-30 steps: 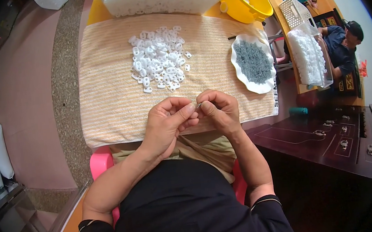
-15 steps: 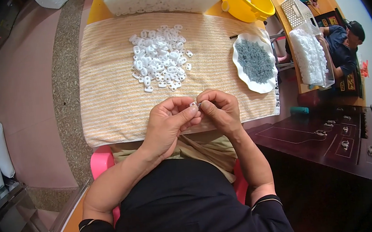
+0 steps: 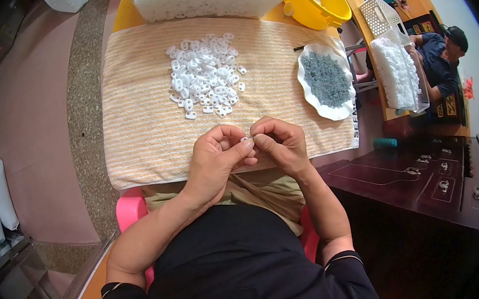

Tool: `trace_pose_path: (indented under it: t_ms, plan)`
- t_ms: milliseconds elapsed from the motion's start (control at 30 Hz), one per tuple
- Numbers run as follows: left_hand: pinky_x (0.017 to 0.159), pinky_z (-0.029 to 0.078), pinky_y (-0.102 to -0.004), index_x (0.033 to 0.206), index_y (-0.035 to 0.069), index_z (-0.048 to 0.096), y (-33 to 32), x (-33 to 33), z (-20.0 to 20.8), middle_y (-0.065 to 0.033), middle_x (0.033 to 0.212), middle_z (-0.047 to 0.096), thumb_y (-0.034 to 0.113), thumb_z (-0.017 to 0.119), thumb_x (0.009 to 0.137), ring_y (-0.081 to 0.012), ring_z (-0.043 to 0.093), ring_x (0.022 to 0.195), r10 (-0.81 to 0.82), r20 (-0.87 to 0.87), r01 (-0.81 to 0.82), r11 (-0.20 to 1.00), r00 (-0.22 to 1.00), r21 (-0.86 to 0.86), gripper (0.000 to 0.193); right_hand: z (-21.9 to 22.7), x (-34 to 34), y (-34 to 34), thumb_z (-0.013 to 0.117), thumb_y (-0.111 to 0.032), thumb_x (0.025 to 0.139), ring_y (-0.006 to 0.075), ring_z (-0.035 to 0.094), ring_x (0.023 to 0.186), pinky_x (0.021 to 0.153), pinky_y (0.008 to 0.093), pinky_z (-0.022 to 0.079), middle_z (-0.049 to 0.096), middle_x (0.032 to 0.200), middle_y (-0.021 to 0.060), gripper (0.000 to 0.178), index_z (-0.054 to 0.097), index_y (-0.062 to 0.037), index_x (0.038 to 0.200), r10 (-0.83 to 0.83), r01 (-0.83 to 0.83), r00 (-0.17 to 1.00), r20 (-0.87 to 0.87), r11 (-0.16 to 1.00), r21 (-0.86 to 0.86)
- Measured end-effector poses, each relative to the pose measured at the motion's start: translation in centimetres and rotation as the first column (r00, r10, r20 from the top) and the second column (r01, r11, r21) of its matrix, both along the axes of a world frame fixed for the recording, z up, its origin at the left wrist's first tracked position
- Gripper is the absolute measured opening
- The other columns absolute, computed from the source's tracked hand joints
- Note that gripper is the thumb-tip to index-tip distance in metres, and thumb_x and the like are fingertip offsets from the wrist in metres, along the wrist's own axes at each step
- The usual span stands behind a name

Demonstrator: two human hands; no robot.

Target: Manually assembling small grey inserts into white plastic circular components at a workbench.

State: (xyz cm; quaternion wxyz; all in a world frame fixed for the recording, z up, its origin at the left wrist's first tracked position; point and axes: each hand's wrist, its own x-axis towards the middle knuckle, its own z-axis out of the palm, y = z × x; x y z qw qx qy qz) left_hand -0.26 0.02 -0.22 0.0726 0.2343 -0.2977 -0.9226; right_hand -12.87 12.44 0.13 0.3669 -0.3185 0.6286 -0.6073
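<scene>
Near the front edge of the striped towel (image 3: 143, 119), the left hand (image 3: 212, 157) pinches a small white piece (image 3: 245, 139) between thumb and forefinger; the right hand (image 3: 284, 146) presses thumb and forefinger together just beside it, its contents hidden. A white heap (image 3: 203, 71) lies toward the back edge, a scalloped dish (image 3: 335, 114) of grey bits (image 3: 325, 79) by the right edge

On the tabletop (image 3: 122, 19), room to pass runs down the left edge and between the white pieces (image 3: 205, 74) and the plate (image 3: 304, 81) beside the right edge. A bin (image 3: 201, 10) blocks the far edge, a basin (image 3: 330, 1) the far right corner.
</scene>
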Motion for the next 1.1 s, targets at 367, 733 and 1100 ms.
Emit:
trace_pose_path:
  t_ms: [367,733,1100]
  plan:
    - [0.067,0.055,-0.0239,0.097,0.004,0.056,0.1,0.2,0.0,-0.0034,0.079,0.061,0.007,0.061,0.090,-0.0092,0.060,0.069,-0.041,-0.020,0.041,0.999,0.999,-0.017,0.010,1.2,-0.5,-0.1,0.061,0.006,0.084,0.0125,0.057,0.075,0.066,0.0237,0.046,0.060,0.086,0.0076,0.008,0.061,0.0024,0.091,0.079,-0.096,0.868,-0.490,0.995,-0.009]
    - [0.068,0.055,-0.0239,0.099,0.001,0.055,0.2,0.2,0.1,-0.0048,0.083,0.061,0.005,0.061,0.090,-0.0098,0.061,0.072,-0.036,-0.068,0.025,0.988,0.997,-0.153,0.012,0.8,-0.6,0.8,0.058,-0.008,0.093,0.0083,0.056,0.072,0.064,0.0213,0.046,0.061,0.085,0.0044,0.013,0.061,0.0038,0.088,0.090,-0.077,0.992,-0.085,0.986,0.146]
    - [0.071,0.054,-0.0239,0.101,-0.002,0.056,-0.1,0.1,0.5,-0.0069,0.087,0.062,0.004,0.061,0.090,-0.0110,0.061,0.076,-0.103,-0.098,0.071,0.955,0.990,-0.287,0.014,0.9,-0.6,0.9,0.062,-0.014,0.092,0.0062,0.058,0.072,0.065,0.0210,0.048,0.064,0.078,0.0016,0.016,0.062,0.0017,0.090,0.090,-0.099,0.986,0.142,0.993,0.057]
